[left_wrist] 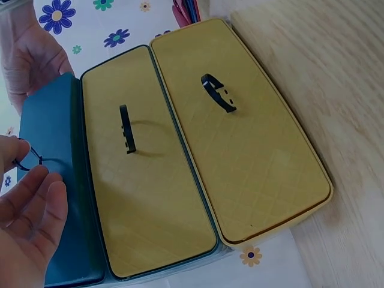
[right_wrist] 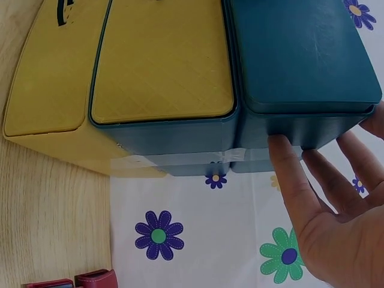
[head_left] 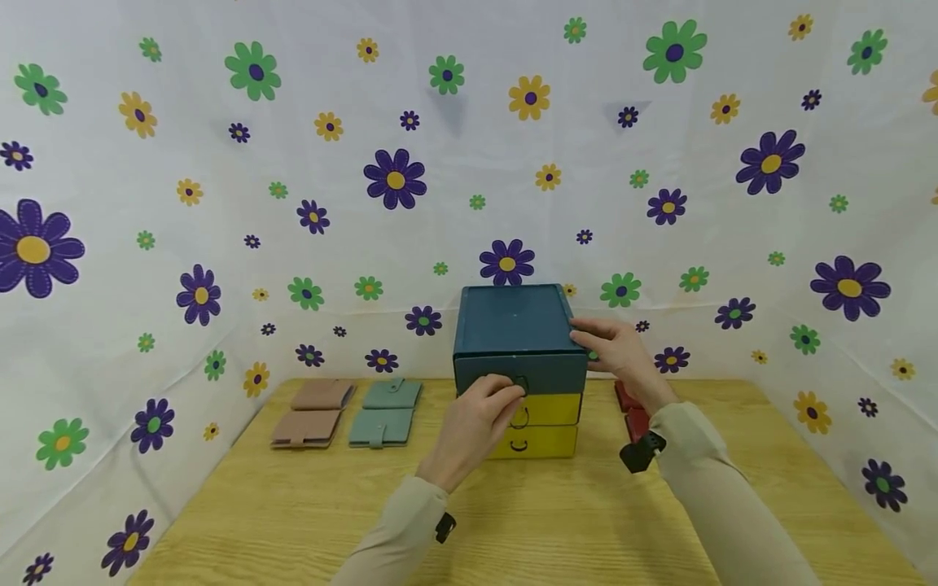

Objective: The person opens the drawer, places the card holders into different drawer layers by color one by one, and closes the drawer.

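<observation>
A three-drawer box stands at the back of the table, its top unit blue (head_left: 513, 321) and its lower two drawer fronts yellow (left_wrist: 150, 162). My left hand (head_left: 476, 423) pinches the dark loop handle (left_wrist: 30, 159) on the blue top drawer front between thumb and fingers. That drawer looks closed or nearly so. At the box's right, my right hand (head_left: 619, 354) touches the blue side wall (right_wrist: 306, 126) with extended fingers. Black loop handles also hang on the middle drawer (left_wrist: 127, 129) and the bottom drawer (left_wrist: 219, 93).
Two pink wallets (head_left: 306, 427) and two light green wallets (head_left: 381, 427) lie left of the box on the wooden table (head_left: 550, 521). Red wallets (head_left: 636, 423) are to the right, partly behind my right forearm. A flower-print cloth (head_left: 469, 163) hangs behind and at both sides.
</observation>
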`<action>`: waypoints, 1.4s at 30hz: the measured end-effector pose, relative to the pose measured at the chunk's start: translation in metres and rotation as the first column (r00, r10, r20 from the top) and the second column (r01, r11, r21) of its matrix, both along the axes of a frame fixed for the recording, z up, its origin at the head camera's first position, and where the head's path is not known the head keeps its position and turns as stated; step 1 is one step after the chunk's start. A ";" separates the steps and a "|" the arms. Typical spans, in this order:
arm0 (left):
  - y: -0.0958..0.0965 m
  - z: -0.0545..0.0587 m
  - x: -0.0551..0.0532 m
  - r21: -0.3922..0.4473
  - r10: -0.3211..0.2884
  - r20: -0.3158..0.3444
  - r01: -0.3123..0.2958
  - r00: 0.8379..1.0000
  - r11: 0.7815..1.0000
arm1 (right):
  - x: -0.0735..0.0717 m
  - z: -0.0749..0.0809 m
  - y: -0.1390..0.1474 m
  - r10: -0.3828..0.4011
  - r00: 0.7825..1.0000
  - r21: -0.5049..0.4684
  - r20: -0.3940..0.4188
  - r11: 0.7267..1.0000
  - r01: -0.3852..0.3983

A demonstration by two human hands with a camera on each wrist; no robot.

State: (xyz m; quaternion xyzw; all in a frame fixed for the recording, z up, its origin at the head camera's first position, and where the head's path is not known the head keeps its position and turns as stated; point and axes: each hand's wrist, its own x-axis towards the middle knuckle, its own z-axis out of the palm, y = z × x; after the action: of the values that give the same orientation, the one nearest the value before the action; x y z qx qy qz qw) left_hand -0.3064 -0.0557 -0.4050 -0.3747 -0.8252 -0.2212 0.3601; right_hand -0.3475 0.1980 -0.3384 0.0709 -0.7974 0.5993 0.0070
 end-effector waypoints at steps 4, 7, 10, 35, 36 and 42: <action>-0.001 0.001 0.005 0.020 -0.025 -0.003 0.025 1.000 0.999 | -0.001 0.001 0.000 -0.002 1.000 0.016 -0.007 1.000 0.003; -0.001 0.001 0.010 0.026 -0.039 0.008 0.039 0.999 0.999 | -0.002 0.000 0.001 -0.002 1.000 0.026 0.000 1.000 0.002; -0.002 0.002 0.014 0.024 -0.048 0.029 0.047 0.998 0.999 | -0.002 0.000 0.003 0.000 1.000 0.033 -0.002 0.999 0.000; -0.008 0.005 0.054 -0.044 -0.098 0.000 0.098 0.995 0.994 | -0.002 -0.001 0.002 0.009 1.000 0.047 -0.018 0.999 -0.008; -0.008 0.004 0.056 -0.049 -0.100 -0.004 0.099 0.995 0.994 | -0.002 -0.001 0.002 0.011 1.000 0.048 -0.021 0.999 -0.010; -0.009 0.002 0.060 -0.041 -0.107 0.002 0.107 0.994 0.993 | -0.001 -0.001 0.003 0.009 1.000 0.046 -0.014 0.999 -0.009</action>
State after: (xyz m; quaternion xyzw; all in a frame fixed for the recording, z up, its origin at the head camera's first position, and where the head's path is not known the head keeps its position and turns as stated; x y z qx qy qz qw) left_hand -0.2465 -0.0647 -0.4026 -0.4259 -0.8083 -0.2230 0.3400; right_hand -0.3490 0.2005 -0.3390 0.0789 -0.8106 0.5803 0.0083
